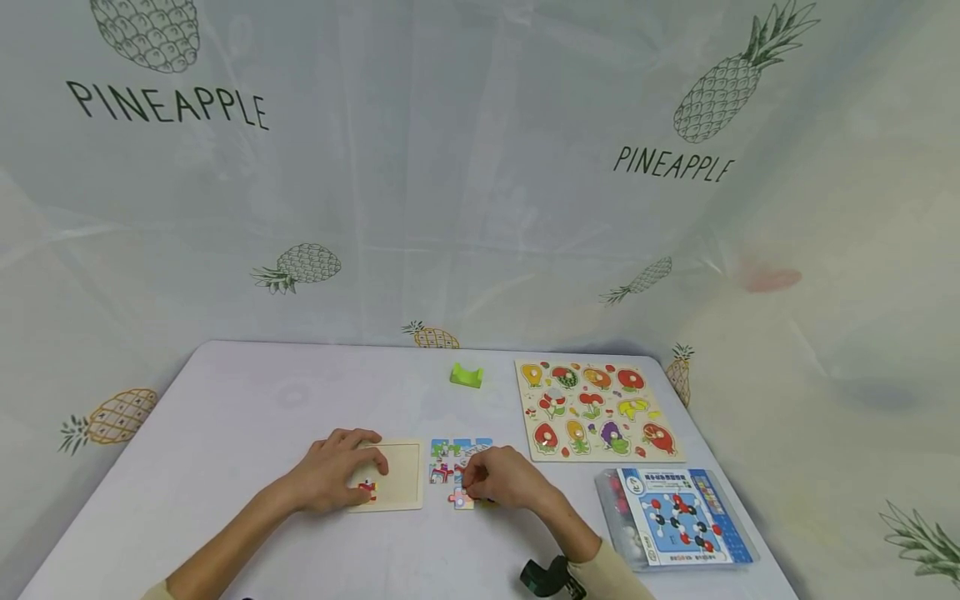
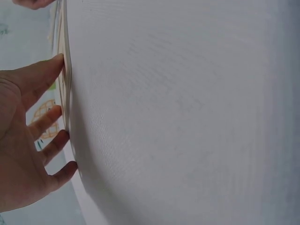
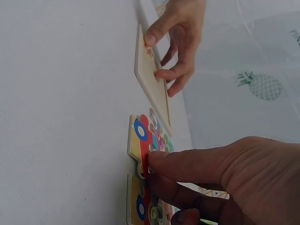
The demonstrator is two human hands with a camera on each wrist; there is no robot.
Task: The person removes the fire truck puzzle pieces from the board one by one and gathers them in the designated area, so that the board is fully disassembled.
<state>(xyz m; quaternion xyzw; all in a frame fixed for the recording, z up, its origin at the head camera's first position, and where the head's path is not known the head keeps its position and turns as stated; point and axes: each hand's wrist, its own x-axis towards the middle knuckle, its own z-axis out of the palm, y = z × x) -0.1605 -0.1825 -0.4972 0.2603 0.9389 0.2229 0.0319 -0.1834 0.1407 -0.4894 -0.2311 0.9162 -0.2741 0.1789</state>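
Observation:
My left hand (image 1: 333, 471) spreads over a shallow wooden puzzle tray (image 1: 405, 475). Its thumb presses on a red puzzle piece (image 1: 367, 490) in the near-left corner. In the left wrist view, the fingertips (image 2: 63, 136) touch the tray's edge. To the right of the tray lies a group of colourful jigsaw pieces (image 1: 441, 450), some side by side. My right hand (image 1: 506, 477) is low over them, and in the right wrist view thumb and index finger pinch a piece with a red car and blue wheel (image 3: 140, 133). The hand covers part of the group.
A fruit puzzle board (image 1: 592, 417) lies at the back right. In front of it is a clear plastic case (image 1: 675, 517) with a molecule picture. A small green plastic part (image 1: 467, 377) stands toward the back. Pineapple-print sheeting (image 1: 465, 208) hangs behind the white table (image 1: 247, 417).

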